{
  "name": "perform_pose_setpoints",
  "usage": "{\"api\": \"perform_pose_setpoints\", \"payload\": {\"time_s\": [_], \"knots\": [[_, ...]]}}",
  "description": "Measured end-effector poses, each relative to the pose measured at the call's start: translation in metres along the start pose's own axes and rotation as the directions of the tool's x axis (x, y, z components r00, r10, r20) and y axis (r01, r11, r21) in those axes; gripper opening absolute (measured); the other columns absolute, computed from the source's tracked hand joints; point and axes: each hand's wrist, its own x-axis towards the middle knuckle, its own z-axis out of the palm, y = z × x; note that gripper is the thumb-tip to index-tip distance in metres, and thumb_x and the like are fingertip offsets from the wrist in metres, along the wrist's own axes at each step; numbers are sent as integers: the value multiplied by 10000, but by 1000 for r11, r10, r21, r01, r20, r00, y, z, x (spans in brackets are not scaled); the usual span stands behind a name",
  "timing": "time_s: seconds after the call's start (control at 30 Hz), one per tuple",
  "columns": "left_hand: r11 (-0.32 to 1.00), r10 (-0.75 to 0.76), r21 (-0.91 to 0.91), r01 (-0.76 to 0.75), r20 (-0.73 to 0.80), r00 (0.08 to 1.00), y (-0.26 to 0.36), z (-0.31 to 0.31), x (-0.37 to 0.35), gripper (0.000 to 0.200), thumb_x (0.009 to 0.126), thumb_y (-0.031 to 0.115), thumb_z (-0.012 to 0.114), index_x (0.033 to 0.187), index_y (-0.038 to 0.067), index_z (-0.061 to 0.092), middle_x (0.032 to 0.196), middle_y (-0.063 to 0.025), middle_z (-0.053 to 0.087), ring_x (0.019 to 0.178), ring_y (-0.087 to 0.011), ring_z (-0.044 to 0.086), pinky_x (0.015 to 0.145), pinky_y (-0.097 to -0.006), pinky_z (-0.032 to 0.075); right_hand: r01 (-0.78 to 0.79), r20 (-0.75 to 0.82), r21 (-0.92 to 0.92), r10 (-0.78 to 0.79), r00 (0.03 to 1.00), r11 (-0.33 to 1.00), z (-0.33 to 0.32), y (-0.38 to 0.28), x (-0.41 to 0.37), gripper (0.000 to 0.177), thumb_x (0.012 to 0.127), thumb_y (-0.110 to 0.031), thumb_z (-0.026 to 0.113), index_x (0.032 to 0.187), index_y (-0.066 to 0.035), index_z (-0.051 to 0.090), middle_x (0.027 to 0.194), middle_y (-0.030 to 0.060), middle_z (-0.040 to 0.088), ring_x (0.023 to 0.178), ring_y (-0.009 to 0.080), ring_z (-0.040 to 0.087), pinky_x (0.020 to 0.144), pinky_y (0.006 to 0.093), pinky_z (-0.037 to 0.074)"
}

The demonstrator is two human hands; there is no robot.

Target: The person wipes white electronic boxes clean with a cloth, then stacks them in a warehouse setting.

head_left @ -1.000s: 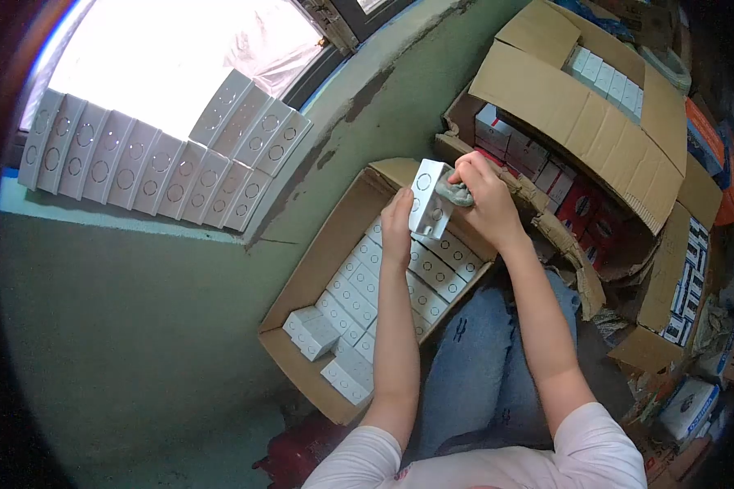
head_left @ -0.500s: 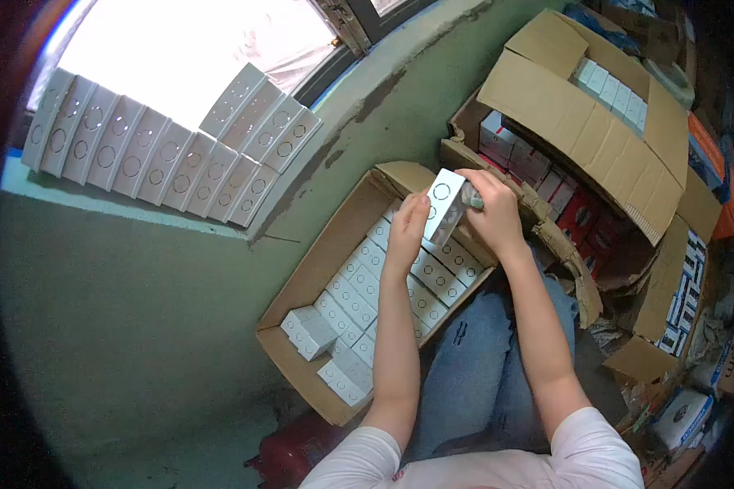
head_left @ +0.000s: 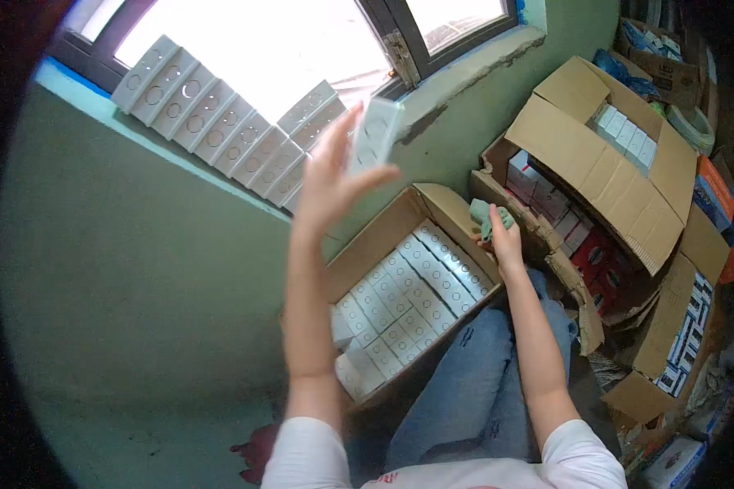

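Note:
My left hand [head_left: 334, 179], somewhat blurred, is raised towards the windowsill. It grips a white plastic electrical box [head_left: 375, 134] with round knockout marks, tilted upright between fingers and thumb. Behind it, a slanting row of similar white boxes [head_left: 212, 122] stands on the sill, with some stacked higher at its right end, partly hidden by my hand. Over the right edge of the open carton [head_left: 355, 232], my right hand [head_left: 501, 236] is closed round a crumpled green cloth [head_left: 483, 213]. Rows of the same white boxes [head_left: 408, 289] fill much of that carton.
On the right stand a torn carton [head_left: 579, 163] with red and white packages inside and a smaller carton [head_left: 665, 326] of blue-and-white packs. The window frame [head_left: 391, 49] borders the sill [head_left: 179, 159]. My knees [head_left: 465, 367] are beside the near carton.
My left hand has carried the white box up and left, away from the carton towards the sill. My right hand has come off the box and dropped lower, keeping the cloth. The view has shifted.

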Motion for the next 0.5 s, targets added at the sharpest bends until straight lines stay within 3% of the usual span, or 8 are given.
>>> {"api": "perform_pose_setpoints", "payload": {"time_s": [0.07, 0.13, 0.17, 0.3, 0.4, 0.47, 0.5], "knots": [[977, 15, 210, -19, 21, 1000, 14, -35, 31, 798, 717, 261, 798, 1413, 175, 417, 1328, -165, 515, 1133, -288, 585, 950, -432, 515, 50, 21, -6, -50, 999, 999, -7, 16, 8, 373, 930, -416, 584, 997, -50, 606, 844, 49, 645, 618, 132, 643, 528, 247, 478], [865, 121, 494, -93, -25, 992, 22, -58, 60, 724, 748, 282, 770, 1386, 227, 434, 1338, -157, 506, 1163, -322, 558, 973, -446, 494, 55, 10, -49, -54, 998, 997, -6, 21, 12, 372, 930, -411, 586, 981, -44, 615, 841, 52, 651, 623, 127, 642, 551, 247, 477], [777, 242, 596, -204, 17, 970, 10, -68, 76, 654, 802, 290, 717, 1380, 221, 416, 1361, -158, 478, 1214, -349, 502, 1005, -451, 459, 112, 0, -90, -113, 994, 990, -4, 24, 13, 371, 930, -403, 584, 964, -35, 617, 819, 54, 651, 616, 133, 640, 554, 254, 475], [368, 139, 871, -326, 295, 945, -33, -88, 104, 651, 864, 267, 638, 1429, 223, 318, 1391, -174, 437, 1246, -361, 459, 1025, -449, 433, 311, -30, -223, -325, 945, 924, -2, 28, 10, 370, 926, -377, 590, 936, -7, 617, 757, 63, 646, 616, 152, 635, 590, 284, 477], [298, 68, 897, -326, 320, 945, -43, -96, 108, 664, 871, 291, 628, 1440, 202, 297, 1401, -184, 420, 1246, -371, 457, 1032, -442, 427, 301, -40, -251, -321, 946, 920, -1, 26, 7, 368, 919, -374, 598, 947, -7, 621, 780, 91, 647, 645, 158, 635, 629, 303, 487], [345, -29, 907, -240, 266, 963, -45, -93, 109, 651, 877, 325, 620, 1431, 174, 313, 1363, -181, 466, 1237, -361, 469, 1017, -442, 429, 243, -22, -232, -255, 967, 942, -4, 21, 4, 370, 917, -374, 599, 955, -7, 622, 807, 101, 652, 695, 173, 645, 668, 313, 490], [362, -83, 912, -195, 240, 967, -42, -92, 107, 647, 881, 342, 616, 1427, 159, 321, 1344, -180, 489, 1233, -356, 475, 1009, -443, 429, 284, -28, -261, -301, 953, 923, -6, 25, 6, 371, 916, -373, 599, 960, -6, 623, 819, 107, 654, 726, 184, 646, 689, 318, 488]]}}
